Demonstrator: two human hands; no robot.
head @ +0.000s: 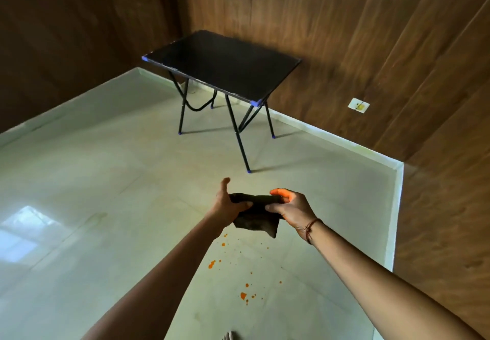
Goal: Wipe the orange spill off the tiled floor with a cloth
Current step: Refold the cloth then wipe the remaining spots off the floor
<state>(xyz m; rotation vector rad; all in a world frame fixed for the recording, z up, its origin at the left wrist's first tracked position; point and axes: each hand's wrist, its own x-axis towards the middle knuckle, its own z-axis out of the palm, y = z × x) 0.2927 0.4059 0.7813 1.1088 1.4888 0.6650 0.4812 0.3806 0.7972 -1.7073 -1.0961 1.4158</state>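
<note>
I hold a dark, folded cloth (256, 219) in the air in front of me with both hands. My left hand (228, 203) grips its left end and my right hand (290, 208) pinches its right end; the right thumb and forefinger are stained orange. Below the cloth, orange drops and small blots of the spill (212, 264) are scattered over the pale tiled floor (106, 180), with a further blot (243, 295) nearer to me. The cloth hangs well above the floor and does not touch the spill.
A small black folding table (225, 69) with blue corner caps stands ahead in the room's corner. Dark wood-panelled walls (371, 48) close the far and right sides, with a white wall socket (358, 105) low on the right. My toes (230, 336) show at the bottom edge.
</note>
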